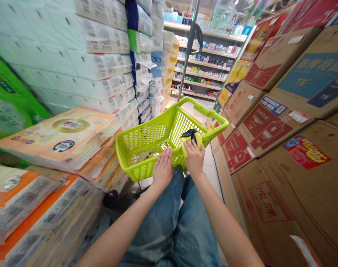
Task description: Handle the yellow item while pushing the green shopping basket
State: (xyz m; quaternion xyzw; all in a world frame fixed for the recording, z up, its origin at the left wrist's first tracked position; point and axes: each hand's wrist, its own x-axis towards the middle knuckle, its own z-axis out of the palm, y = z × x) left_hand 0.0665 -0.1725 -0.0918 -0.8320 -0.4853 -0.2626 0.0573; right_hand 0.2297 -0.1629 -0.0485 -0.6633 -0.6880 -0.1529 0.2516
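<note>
A lime-green plastic shopping basket (142, 139) with pierced walls stands in front of my knees, its long handle toward the far right. My left hand (162, 168) lies flat against the basket's near side, fingers stretched out and holding nothing. A yellow cloth (198, 138) with a black part is under my right hand (195, 157), pressed on the near rim toward the handle end. My right fingers cover much of the cloth. The visible inside of the basket has no goods in it.
Stacked tissue packs (102, 63) and an orange carton (60, 133) line the left side. Brown cardboard boxes (297, 178) form a wall on the right. A metal pole (189, 48) rises behind the basket, before shelves of small goods (208, 59).
</note>
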